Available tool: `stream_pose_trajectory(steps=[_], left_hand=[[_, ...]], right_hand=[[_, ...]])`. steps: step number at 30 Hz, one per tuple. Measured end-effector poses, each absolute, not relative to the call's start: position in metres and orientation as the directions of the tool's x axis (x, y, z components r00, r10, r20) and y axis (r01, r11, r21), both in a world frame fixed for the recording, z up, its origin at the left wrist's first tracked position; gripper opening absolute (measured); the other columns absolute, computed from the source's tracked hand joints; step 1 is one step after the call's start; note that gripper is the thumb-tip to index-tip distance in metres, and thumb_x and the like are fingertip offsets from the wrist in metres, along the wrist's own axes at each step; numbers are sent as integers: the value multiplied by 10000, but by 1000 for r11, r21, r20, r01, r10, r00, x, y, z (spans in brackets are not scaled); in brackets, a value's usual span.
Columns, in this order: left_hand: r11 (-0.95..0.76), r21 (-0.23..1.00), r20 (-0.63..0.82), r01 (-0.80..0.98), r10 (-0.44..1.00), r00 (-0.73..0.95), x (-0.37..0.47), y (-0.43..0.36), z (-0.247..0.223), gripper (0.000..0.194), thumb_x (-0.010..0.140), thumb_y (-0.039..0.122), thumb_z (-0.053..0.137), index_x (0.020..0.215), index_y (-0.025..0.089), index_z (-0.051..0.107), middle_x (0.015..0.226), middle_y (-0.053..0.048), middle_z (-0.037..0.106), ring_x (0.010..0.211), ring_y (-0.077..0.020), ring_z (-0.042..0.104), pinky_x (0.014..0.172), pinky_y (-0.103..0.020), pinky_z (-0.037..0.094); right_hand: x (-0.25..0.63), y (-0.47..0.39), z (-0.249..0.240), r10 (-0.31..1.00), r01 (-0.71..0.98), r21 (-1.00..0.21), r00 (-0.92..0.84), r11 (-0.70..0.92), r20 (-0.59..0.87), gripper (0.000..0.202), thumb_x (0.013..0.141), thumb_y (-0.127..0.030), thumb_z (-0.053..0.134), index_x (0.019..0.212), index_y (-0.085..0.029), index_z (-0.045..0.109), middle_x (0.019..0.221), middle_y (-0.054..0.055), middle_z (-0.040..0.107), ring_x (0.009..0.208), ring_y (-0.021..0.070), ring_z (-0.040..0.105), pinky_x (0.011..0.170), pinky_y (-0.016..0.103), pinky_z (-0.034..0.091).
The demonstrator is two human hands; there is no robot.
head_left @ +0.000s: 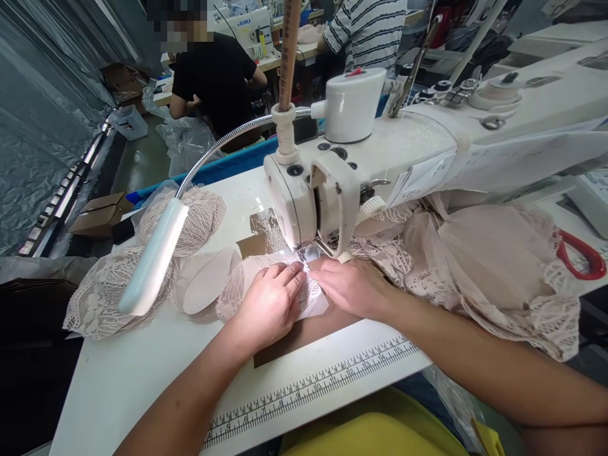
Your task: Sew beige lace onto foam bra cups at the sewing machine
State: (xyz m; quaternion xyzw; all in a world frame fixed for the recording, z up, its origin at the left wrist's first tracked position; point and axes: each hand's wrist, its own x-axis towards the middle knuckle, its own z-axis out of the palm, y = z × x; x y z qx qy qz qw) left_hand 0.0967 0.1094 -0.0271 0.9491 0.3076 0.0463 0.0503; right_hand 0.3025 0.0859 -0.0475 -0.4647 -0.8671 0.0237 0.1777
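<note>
Both hands are at the needle area of a white sewing machine (292,206). My left hand (273,301) presses on a piece of beige lace fabric (241,278), its fingers curled together close to the presser foot. Just right of the foot, my right hand (349,285) has its fingertips pinched on the same fabric's edge. The two hands nearly meet, and a lit patch of dotted lace (311,294) shows between them. Under the work lies a brown plate (304,335) on the white table (156,373).
Lace cups (111,291) lie at the left below a lamp (154,259) on a bent metal neck. More lace fabric (489,253) and red-handled scissors (582,255) are at the right. A printed ruler (313,386) runs along the front edge. Two people sit beyond.
</note>
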Motion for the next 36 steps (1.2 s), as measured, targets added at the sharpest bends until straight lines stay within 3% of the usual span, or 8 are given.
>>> stream_pose_trajectory(steps=[10, 16, 36], left_hand=[[-816, 110, 53, 567, 575, 816, 93, 119, -31, 423, 886, 201, 444, 1285, 95, 534, 1365, -125, 521, 1069, -285, 510, 893, -454, 474], [-819, 135, 72, 558, 570, 818, 92, 121, -33, 411, 875, 179, 445, 1266, 109, 549, 1336, -127, 547, 1089, -282, 515, 895, -455, 476], [-825, 122, 107, 552, 564, 819, 95, 121, -33, 360, 941, 255, 399, 1233, 133, 571, 1317, -105, 567, 1106, -272, 516, 924, -450, 446]], right_hand=[[305, 82, -45, 736, 725, -221, -537, 652, 411, 229, 906, -251, 480, 839, -181, 688, 690, 11, 622, 641, 128, 497, 604, 255, 318], [305, 79, -46, 703, 689, -189, -616, 699, 355, 260, 904, -279, 505, 723, -168, 656, 616, 9, 599, 605, 131, 484, 609, 266, 310], [301, 79, -51, 760, 770, -149, -542, 620, 360, 252, 921, -240, 472, 873, -182, 712, 647, 14, 605, 618, 124, 500, 596, 265, 309]])
